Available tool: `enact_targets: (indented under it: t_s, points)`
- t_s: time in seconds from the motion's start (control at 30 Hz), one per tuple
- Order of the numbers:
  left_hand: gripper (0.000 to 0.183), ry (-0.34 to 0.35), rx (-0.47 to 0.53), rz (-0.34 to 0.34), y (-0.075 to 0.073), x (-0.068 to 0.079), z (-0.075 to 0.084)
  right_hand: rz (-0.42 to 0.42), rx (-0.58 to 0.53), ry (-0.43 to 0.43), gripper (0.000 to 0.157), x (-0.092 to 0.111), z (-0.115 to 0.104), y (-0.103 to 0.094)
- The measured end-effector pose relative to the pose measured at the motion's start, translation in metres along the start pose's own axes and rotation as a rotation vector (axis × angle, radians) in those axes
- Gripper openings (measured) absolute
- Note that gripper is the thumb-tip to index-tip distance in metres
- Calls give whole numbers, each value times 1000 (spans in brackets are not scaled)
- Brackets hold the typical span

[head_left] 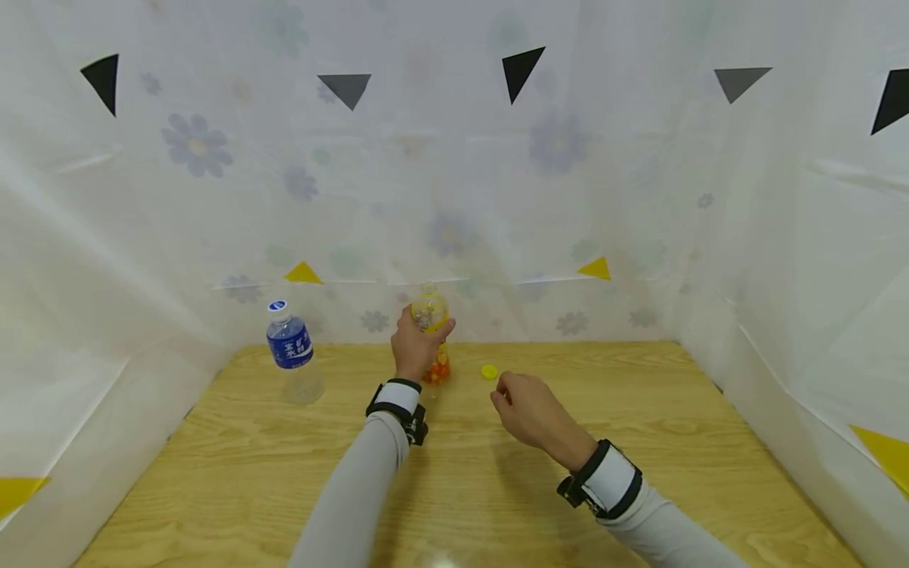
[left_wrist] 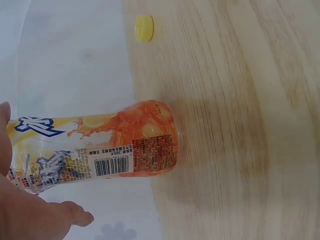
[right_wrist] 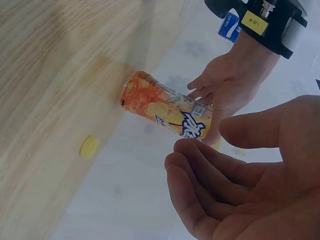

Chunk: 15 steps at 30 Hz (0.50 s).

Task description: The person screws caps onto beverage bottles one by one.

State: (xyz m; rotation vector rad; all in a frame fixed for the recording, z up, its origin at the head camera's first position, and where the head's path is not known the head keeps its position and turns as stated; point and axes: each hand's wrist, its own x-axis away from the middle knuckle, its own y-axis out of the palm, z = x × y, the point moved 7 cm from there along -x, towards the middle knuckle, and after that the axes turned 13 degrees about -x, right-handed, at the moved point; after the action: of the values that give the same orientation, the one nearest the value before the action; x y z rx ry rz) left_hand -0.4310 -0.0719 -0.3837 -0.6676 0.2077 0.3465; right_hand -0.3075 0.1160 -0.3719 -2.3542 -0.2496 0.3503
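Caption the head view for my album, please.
A left-hand grip on an uncapped bottle; a yellow cap lies on the table.

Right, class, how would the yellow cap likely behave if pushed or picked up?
The yellow cap would probably slide rather than roll, since it lies flat. Its small size suggests it is light, and its crisp round shape hints at stiffness.

In head view, at 12 o'clock, we see a whitish sheet [head_left: 639, 213] w/ pale flower prints [head_left: 196, 146]; side sheets [head_left: 817, 268] hang at 9 and 3. Black triangles [head_left: 521, 72] and grey triangles [head_left: 346, 88] form a row, approx. 10 to 2 o'clock. Yellow triangles [head_left: 891, 454] sit lower, e.g. at 4 and 8. At 6 we have a wood-grain table [head_left: 234, 473] w/ small light reflection [head_left: 443, 562].
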Motion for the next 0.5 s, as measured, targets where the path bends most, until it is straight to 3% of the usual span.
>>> enact_targets:
  t_s: [0.27,0.5]
  points:
    - [81,68,-5,17,-9,5,6,-2,-9,0,13,1,1,0]
    - [77,146,-31,13,-23,23,22,-9,-5,-3,14,1,2,2]
